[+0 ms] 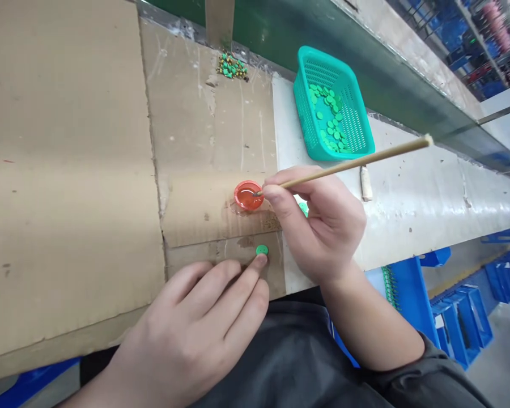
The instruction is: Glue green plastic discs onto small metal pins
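Note:
My right hand (pixel 318 221) pinches a thin wooden stick (pixel 357 162) between thumb and fingers. The stick's dark tip reaches into a small red dish (pixel 249 196) of clear-looking liquid on the cardboard. Below the dish lies a green round disc (pixel 262 249) with small holes or dots. One fingertip of my left hand (pixel 204 317) touches the disc's near edge; the other fingers lie extended beside one another, holding nothing. More green pieces (pixel 302 207) show partly behind my right hand.
A teal basket (pixel 361 150) with several green discs stands at the back. Several small green and gold pieces (pixel 232 66) are piled at the back edge. A short whitish stick-like object (pixel 366 183) lies right of my right hand. Blue bins (pixel 463 323) stand beyond the table at right.

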A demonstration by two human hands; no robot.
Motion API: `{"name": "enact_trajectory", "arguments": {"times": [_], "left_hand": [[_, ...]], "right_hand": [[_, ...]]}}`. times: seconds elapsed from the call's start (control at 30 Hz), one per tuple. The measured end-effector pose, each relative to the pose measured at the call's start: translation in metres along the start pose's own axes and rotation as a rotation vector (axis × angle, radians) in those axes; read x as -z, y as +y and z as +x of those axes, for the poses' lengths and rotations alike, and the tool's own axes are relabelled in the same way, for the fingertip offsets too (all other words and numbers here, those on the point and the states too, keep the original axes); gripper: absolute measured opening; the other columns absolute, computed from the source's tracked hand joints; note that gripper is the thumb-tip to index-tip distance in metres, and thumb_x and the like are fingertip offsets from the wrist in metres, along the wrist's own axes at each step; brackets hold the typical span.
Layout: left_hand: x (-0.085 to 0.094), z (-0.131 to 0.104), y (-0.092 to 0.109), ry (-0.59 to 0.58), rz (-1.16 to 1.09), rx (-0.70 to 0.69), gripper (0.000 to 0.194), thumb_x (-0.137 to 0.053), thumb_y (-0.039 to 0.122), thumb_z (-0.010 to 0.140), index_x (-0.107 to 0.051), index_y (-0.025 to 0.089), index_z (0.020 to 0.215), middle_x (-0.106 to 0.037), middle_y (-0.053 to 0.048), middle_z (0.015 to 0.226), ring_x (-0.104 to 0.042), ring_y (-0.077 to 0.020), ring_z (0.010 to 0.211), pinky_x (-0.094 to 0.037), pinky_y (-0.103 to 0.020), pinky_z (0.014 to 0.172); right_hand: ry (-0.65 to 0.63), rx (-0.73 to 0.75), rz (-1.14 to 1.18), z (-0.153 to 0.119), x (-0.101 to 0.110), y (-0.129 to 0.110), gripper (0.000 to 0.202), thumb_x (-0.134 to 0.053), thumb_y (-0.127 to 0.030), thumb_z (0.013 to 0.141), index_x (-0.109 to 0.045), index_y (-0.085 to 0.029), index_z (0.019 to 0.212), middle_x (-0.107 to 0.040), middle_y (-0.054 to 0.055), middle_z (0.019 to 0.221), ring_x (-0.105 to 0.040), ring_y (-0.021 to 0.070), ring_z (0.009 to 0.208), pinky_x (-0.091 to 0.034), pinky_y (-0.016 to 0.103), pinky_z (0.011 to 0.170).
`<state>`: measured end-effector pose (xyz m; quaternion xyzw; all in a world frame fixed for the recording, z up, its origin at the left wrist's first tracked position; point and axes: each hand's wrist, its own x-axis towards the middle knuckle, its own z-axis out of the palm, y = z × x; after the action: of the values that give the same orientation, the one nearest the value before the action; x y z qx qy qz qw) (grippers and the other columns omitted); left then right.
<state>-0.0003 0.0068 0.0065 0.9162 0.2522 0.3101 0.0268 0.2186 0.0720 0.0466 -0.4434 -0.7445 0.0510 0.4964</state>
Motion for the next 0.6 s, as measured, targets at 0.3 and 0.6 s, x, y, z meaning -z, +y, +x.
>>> {"name": "enact_trajectory", "arguments": {"times": [0.3,0.6], "left_hand": [[0.0000,0.0004,-0.0007,0.007,0.023,0.002,0.013,-0.066,0.011,0.115,-0.078,0.013,0.119,-0.085,-0.011,0.137,-0.072,-0.0292,0.110,-0.054,-0.052,0.097],[0.0012,0.0028,-0.0001,0.009,0.035,0.000,0.013,-0.066,0.012,0.115,-0.079,0.015,0.116,-0.085,-0.010,0.136,-0.073,-0.0275,0.109,-0.057,-0.050,0.095]], "right_hand": [[-0.025,-0.030,-0.028,-0.0031,-0.0021,0.0062,0.014,-0.076,-0.023,0.120,-0.081,-0.025,0.107,-0.087,0.000,0.101,-0.086,0.0168,0.095,-0.073,0.036,0.089],[0.008,-0.016,-0.029,-0.0029,-0.0009,0.0037,0.012,-0.076,-0.021,0.120,-0.080,-0.027,0.110,-0.089,0.001,0.103,-0.087,0.0189,0.096,-0.075,0.038,0.087]]}}
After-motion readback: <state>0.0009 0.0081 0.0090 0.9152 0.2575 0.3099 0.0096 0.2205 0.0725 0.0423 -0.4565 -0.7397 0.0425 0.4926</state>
